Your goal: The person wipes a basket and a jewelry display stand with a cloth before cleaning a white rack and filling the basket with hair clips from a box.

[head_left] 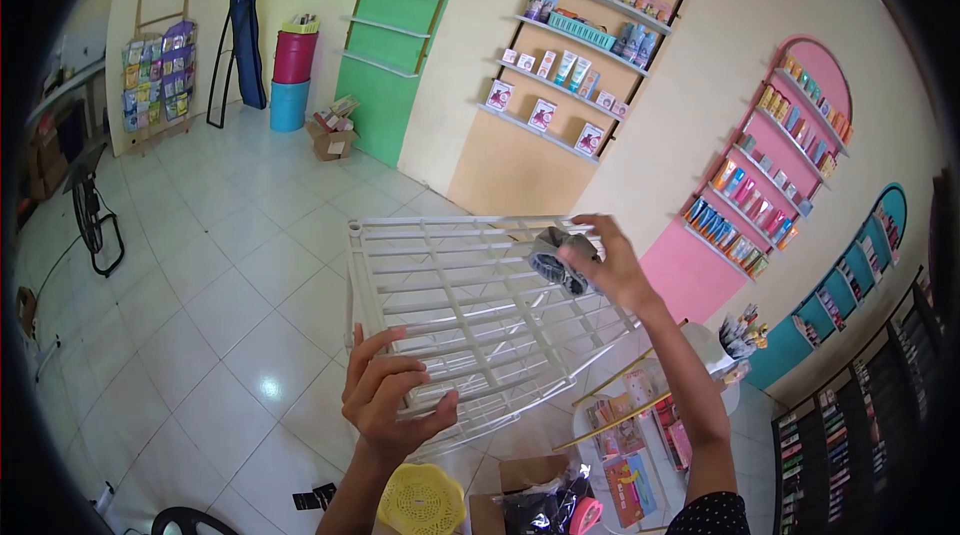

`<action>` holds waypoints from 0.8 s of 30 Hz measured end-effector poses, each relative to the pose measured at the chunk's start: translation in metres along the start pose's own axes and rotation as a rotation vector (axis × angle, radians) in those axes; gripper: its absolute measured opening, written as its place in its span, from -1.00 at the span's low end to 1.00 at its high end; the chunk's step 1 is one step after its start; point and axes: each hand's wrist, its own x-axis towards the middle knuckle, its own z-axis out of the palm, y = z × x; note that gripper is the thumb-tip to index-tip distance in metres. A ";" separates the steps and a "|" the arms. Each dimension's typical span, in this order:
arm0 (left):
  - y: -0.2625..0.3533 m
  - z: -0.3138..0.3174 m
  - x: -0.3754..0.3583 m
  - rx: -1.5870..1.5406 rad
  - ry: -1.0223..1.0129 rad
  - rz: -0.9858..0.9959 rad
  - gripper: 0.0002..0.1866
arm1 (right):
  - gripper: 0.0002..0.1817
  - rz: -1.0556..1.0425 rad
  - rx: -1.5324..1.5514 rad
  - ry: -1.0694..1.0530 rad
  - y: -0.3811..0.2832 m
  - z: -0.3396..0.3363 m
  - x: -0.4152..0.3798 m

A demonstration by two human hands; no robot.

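A white slatted rack [455, 310] stands in front of me, its open-barred top seen from above. My left hand [385, 400] grips the near left edge of the rack, with fingers curled over the bar and the thumb lower down. At the far right part of the top, my right hand [612, 270] holds a crumpled grey cloth [560, 260] against the bars. The fingers of that hand bend around the cloth, close to the rack's far right corner.
Below the rack are a yellow plastic basket [422, 500] and an open cardboard box [530, 473] with black plastic in it. A gold-framed trolley [640, 480] with books stands right. Stocked wall shelves [560, 75] line the back; a black fan [90, 210] stands left.
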 end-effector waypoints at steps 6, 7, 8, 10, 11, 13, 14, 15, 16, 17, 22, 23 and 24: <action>0.001 -0.001 0.001 0.022 0.013 0.012 -0.77 | -0.72 0.239 -0.047 0.379 0.074 -0.009 0.031; 0.000 -0.001 0.001 0.017 0.005 0.013 -0.77 | -0.73 0.332 0.042 0.594 0.102 -0.017 0.042; 0.000 -0.001 0.001 0.013 0.011 0.003 -0.77 | -0.74 0.423 0.130 0.809 0.123 -0.023 0.049; -0.001 0.001 0.001 0.005 0.015 -0.006 -0.77 | -0.70 0.463 0.554 1.057 0.101 -0.049 0.052; -0.001 0.001 0.001 0.011 0.012 0.001 -0.76 | -0.61 0.230 0.500 1.111 0.098 -0.052 0.051; -0.002 -0.001 0.001 0.015 -0.002 0.007 -0.76 | -0.61 0.288 0.350 0.714 0.097 -0.051 0.036; -0.002 -0.001 0.001 0.019 0.001 0.007 -0.76 | -0.61 0.330 0.197 0.313 0.098 -0.051 0.028; -0.002 -0.001 0.001 0.023 0.006 0.003 -0.76 | -0.73 0.410 -0.039 -0.018 0.114 -0.049 0.023; -0.001 0.000 0.000 0.018 0.007 -0.002 -0.76 | -0.78 0.085 -0.263 -0.012 0.116 -0.043 0.008; -0.002 0.000 0.000 0.019 0.004 0.000 -0.76 | -0.77 0.078 -0.321 -0.001 0.116 -0.044 0.002; -0.002 0.000 -0.002 0.025 -0.002 -0.013 -0.75 | -0.70 0.675 0.668 0.271 0.105 -0.106 0.014; -0.002 -0.001 -0.002 0.028 0.000 -0.013 -0.75 | -0.72 0.666 1.006 0.353 0.125 -0.122 0.013; -0.002 -0.002 -0.001 0.032 0.002 -0.012 -0.75 | -0.74 0.655 1.341 0.444 0.144 -0.139 0.012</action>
